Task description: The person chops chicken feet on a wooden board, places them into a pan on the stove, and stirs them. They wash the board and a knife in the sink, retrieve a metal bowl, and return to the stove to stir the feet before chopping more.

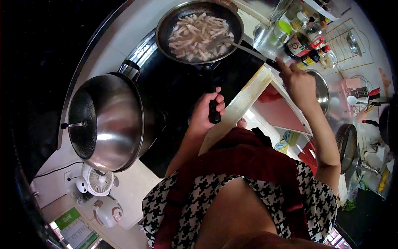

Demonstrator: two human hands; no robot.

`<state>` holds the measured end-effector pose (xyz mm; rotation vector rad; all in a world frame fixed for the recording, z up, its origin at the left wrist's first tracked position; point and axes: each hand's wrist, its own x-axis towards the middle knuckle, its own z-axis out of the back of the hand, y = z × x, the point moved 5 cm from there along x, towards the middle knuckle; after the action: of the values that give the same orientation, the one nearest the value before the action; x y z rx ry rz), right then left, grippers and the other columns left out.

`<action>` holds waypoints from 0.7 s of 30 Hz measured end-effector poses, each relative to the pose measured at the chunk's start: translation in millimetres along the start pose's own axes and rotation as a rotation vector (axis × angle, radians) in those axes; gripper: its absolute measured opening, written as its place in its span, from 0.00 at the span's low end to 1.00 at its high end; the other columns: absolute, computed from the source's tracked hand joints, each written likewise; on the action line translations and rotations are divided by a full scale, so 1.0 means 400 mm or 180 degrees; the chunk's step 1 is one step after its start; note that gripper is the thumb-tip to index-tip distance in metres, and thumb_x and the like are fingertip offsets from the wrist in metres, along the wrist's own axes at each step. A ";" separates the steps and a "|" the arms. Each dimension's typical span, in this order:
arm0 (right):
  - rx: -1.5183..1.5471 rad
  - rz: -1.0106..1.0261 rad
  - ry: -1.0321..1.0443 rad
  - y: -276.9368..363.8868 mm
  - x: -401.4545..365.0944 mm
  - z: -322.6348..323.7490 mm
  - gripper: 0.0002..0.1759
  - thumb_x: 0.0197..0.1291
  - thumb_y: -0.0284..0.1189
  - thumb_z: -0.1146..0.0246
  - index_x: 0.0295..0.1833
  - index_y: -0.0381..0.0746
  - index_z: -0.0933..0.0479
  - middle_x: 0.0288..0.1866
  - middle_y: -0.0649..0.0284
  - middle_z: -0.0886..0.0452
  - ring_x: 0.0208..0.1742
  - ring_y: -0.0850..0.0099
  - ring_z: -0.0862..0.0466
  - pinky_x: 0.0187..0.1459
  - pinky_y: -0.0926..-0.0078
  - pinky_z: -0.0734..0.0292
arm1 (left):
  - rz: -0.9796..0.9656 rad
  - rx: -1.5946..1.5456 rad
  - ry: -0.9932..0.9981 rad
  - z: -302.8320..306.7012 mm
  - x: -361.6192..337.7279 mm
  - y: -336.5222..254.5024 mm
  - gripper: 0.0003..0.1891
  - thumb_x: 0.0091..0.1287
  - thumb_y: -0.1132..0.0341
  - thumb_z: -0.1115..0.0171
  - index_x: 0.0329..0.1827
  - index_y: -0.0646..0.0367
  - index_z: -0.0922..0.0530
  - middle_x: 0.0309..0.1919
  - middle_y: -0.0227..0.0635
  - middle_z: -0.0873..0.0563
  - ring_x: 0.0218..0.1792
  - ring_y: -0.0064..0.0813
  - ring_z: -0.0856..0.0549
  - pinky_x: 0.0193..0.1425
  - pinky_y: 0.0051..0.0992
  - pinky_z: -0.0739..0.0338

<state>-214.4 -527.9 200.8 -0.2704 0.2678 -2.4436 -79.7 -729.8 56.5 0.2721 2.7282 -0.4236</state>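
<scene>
A dark frying pan (162, 42) sits at the far end of the black cooktop. Pale pieces that look like chicken feet (199, 35) lie in it in some cloudy liquid. My left hand (204, 111) is closed around the pan's black handle (208, 76). With my right hand (297, 83), I grip the dark end of a metal spatula (251, 52), index finger stretched along it. The spatula's blade reaches into the food at the pan's right side and is partly hidden there.
A large steel pot with a domed lid (120, 120) stands on the left of the cooktop (174, 83). Sauce bottles (299, 43) and a green-lidded jar (282, 29) stand at the upper right, by a wire rack (344, 45). A small white fan (99, 180) is at lower left.
</scene>
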 end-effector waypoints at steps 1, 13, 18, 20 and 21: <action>-0.0094 -0.0015 -0.0021 0.002 0.004 -0.015 0.25 0.59 0.36 0.43 0.63 0.54 0.33 0.33 0.60 0.24 0.29 0.61 0.19 0.26 0.65 0.24 | 0.0002 0.0036 0.0009 -0.002 -0.001 -0.001 0.12 0.63 0.67 0.45 0.48 0.54 0.29 0.28 0.29 0.26 0.23 0.23 0.28 0.27 0.25 0.32; 0.0624 -0.0212 -0.0135 0.100 0.166 -0.073 0.23 0.60 0.38 0.43 0.62 0.53 0.32 0.36 0.58 0.20 0.32 0.57 0.19 0.32 0.59 0.24 | 0.0075 0.0030 0.0031 -0.001 0.000 0.000 0.12 0.63 0.66 0.46 0.49 0.53 0.31 0.29 0.28 0.26 0.23 0.23 0.28 0.28 0.25 0.32; 0.0901 0.0135 0.0011 0.116 0.122 -0.029 0.24 0.62 0.40 0.46 0.64 0.52 0.34 0.36 0.58 0.20 0.32 0.59 0.17 0.29 0.61 0.23 | 0.0058 0.0054 0.0069 0.007 0.002 0.002 0.11 0.63 0.66 0.45 0.48 0.53 0.30 0.29 0.28 0.26 0.23 0.23 0.27 0.27 0.25 0.32; 0.0646 0.0220 0.0058 0.122 0.087 0.004 0.25 0.61 0.39 0.45 0.65 0.52 0.34 0.34 0.58 0.21 0.30 0.60 0.18 0.28 0.63 0.23 | 0.0063 0.0058 0.0052 0.006 0.003 0.001 0.11 0.63 0.65 0.45 0.48 0.53 0.30 0.29 0.28 0.26 0.23 0.23 0.27 0.27 0.25 0.32; 0.0601 0.0247 0.0094 0.127 0.072 0.004 0.25 0.61 0.38 0.45 0.65 0.52 0.34 0.34 0.59 0.21 0.30 0.60 0.18 0.27 0.63 0.23 | 0.0046 0.0070 0.0065 0.005 0.002 0.000 0.12 0.64 0.65 0.46 0.50 0.53 0.30 0.29 0.27 0.26 0.23 0.22 0.28 0.28 0.25 0.32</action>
<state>-205.9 -585.3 192.7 -0.1386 0.0580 -2.3773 -79.9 -730.5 54.3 0.3034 2.7413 -0.4496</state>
